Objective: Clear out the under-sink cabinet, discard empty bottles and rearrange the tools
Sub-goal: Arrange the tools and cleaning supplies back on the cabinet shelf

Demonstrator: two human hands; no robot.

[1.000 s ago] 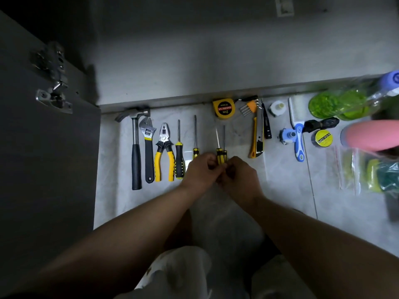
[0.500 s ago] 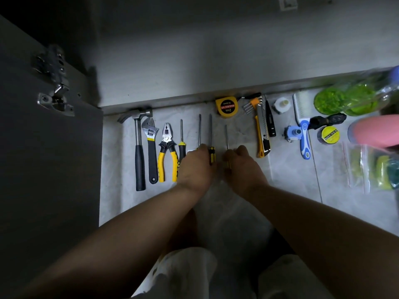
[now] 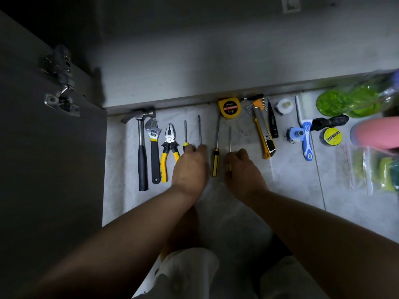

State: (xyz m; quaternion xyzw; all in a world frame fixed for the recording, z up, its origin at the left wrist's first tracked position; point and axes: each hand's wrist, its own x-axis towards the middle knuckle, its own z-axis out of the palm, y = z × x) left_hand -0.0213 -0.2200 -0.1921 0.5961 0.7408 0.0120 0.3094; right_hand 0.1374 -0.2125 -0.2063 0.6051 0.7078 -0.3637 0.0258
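Tools lie in a row on the tiled floor in front of the cabinet: a hammer (image 3: pixel 140 147), a wrench (image 3: pixel 153 145), yellow pliers (image 3: pixel 169 145) and several screwdrivers. My left hand (image 3: pixel 190 169) covers the handles of two screwdrivers, fingers curled over them; only their shafts (image 3: pixel 200 130) show. A yellow-and-black screwdriver (image 3: pixel 216 162) lies free between my hands. My right hand (image 3: pixel 244 171) pinches the handle of a thin screwdriver (image 3: pixel 230 138), which points at the cabinet.
Further right lie a yellow tape measure (image 3: pixel 229 108), hex keys (image 3: pixel 255 104), a utility knife (image 3: pixel 264 137), a tester pen (image 3: pixel 272 121) and a blue brush (image 3: pixel 305 134). Green bottles (image 3: pixel 349 100), a pink bottle (image 3: pixel 375 132) and bagged sponges (image 3: pixel 375 169) are at far right. The open cabinet door (image 3: pixel 43 158) stands at left.
My hands have parted from the middle. The two screwdrivers held together a second ago now lie apart; the yellow-and-black one is let go, and the thin one has moved right with my right hand.
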